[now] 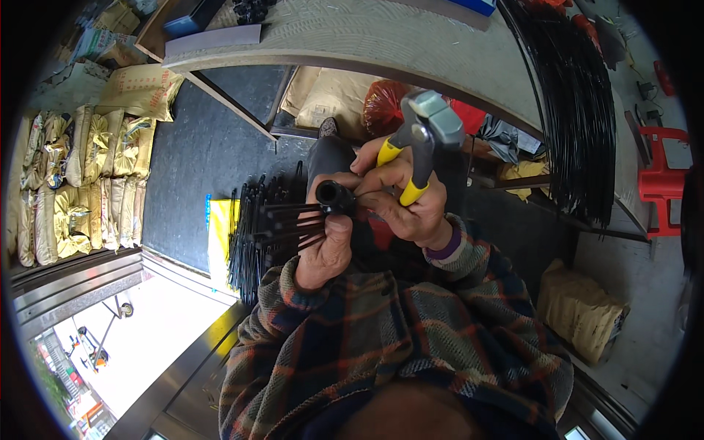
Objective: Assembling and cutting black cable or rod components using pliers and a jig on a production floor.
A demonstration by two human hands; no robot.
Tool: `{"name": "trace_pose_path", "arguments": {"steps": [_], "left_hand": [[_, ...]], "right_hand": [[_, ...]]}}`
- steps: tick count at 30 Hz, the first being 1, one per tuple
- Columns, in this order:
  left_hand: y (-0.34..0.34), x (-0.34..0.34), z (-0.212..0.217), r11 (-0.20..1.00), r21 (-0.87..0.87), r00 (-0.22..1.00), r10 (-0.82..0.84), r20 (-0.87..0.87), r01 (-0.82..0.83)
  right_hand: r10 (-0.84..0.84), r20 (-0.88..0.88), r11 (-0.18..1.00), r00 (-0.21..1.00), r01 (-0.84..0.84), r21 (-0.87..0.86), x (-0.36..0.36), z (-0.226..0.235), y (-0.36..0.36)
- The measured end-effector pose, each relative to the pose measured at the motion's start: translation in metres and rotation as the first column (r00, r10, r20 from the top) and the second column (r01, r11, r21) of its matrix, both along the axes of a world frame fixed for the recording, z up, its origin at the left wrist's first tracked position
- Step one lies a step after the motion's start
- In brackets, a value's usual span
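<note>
My left hand [323,257] is closed on a black hub [335,195] with a round hole in its top, the thumb pressed against its near side. Several thin black rods [290,224] stick out from the hub toward the left. Close against its right side, the fingertips of my right hand [411,209] are pinched together; whether they hold a small piece there I cannot tell. That same hand grips grey-jawed pincers [422,136] with yellow handles, the jaws pointing up and away from the hub.
A bundle of black rods [253,235] stands left of my knees beside a yellow sheet [221,235]. More long black rods [579,117] hang over the right end of the table [352,40]. Stacked sacks [84,183] lie at far left; a red stool [664,183] stands at far right.
</note>
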State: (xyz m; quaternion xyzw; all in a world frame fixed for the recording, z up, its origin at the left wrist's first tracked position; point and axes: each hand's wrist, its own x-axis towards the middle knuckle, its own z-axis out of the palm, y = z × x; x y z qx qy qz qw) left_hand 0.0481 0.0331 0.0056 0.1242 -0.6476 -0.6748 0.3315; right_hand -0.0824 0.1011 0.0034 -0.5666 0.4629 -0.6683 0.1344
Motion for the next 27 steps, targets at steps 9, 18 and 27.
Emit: {"name": "trace_pose_path", "arguments": {"steps": [9, 18, 27], "left_hand": [[-0.01, 0.002, -0.024, 0.985, 0.029, 0.976, 0.162, 0.146, -0.167], [-0.023, 0.0, -0.022, 0.992, 0.124, 0.995, -0.049, 0.084, 0.038], [-0.021, 0.002, -0.035, 0.966, 0.218, 0.988, -0.148, 0.04, 0.136]], "right_hand": [[-0.171, -0.2, 0.969, 0.965, 0.202, 0.143, 0.001, 0.001, -0.005], [0.047, -0.951, 0.852, 0.305, 0.484, 0.197, -0.046, 0.031, 0.053], [0.027, -0.994, 0.846, 0.109, 0.527, 0.081, -0.054, 0.049, 0.036]]}}
